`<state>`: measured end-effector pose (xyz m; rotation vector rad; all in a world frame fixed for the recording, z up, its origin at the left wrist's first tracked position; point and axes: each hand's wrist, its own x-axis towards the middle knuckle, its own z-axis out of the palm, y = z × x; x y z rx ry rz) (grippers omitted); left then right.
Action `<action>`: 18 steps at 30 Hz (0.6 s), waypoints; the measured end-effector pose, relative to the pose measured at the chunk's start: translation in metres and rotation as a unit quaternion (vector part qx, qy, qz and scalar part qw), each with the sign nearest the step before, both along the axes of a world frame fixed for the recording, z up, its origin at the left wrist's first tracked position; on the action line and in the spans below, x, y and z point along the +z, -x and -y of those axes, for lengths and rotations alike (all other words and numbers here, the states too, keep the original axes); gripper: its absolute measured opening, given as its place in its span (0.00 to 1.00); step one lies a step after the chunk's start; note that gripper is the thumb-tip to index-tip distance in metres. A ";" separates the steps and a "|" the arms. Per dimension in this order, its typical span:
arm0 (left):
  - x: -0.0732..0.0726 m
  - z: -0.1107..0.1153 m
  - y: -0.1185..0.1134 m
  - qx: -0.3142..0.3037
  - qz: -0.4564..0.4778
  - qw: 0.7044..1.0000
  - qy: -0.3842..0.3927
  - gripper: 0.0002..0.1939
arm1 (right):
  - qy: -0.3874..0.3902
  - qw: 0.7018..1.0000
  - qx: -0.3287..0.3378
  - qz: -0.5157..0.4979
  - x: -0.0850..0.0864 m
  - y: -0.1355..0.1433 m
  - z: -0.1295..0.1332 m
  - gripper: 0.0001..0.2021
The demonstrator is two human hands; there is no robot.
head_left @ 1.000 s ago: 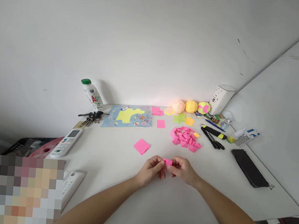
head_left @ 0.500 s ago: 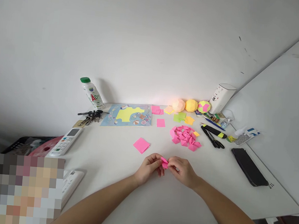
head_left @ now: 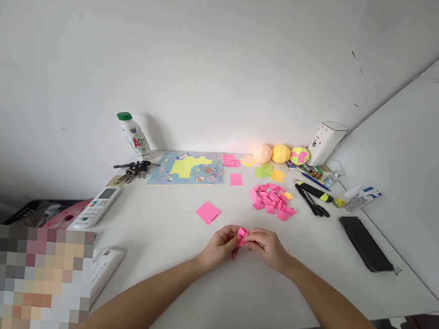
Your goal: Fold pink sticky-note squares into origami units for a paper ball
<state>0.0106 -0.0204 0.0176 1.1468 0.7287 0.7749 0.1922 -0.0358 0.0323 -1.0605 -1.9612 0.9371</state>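
Note:
A small folded piece of pink paper (head_left: 242,233) is pinched between my two hands above the front of the white table (head_left: 152,240). My left hand (head_left: 220,245) grips its left side with thumb and fingers, while my right hand (head_left: 268,247) pinches its right edge. Part of the paper is hidden behind the fingertips. Just beyond my left hand lies a flat stack of pink paper squares (head_left: 208,212). Beyond my right hand, a pile of folded pink paper pieces (head_left: 272,200) is heaped. A single pink square (head_left: 236,179) lies farther back.
Three paper balls (head_left: 281,154) line the wall beside a white box (head_left: 326,142). Scissors (head_left: 313,202), a utility knife (head_left: 313,191) and a black pouch (head_left: 365,244) lie right. A bottle (head_left: 135,136), keys (head_left: 137,170), a remote (head_left: 96,207) and a blue booklet (head_left: 186,169) are left.
The pink paper has turned and tilted slightly in my fingers. My right hand has moved a little left, closer to my left hand, and both still hold the paper.

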 end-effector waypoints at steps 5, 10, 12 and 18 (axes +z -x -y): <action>0.005 0.003 0.000 -0.029 0.011 0.999 -0.017 0.19 | 0.121 0.989 -0.032 -0.075 0.000 0.001 0.000 0.08; 0.010 0.006 0.000 -0.058 0.010 0.998 -0.037 0.19 | 0.200 0.972 -0.055 -0.111 0.005 0.003 0.000 0.07; 0.009 0.006 0.000 -0.059 0.006 0.997 -0.042 0.19 | 0.225 0.965 -0.063 -0.122 0.005 0.004 0.000 0.08; 0.007 0.006 0.000 -0.060 0.009 0.996 -0.062 0.20 | 0.270 0.951 -0.051 -0.144 0.005 0.002 -0.001 0.10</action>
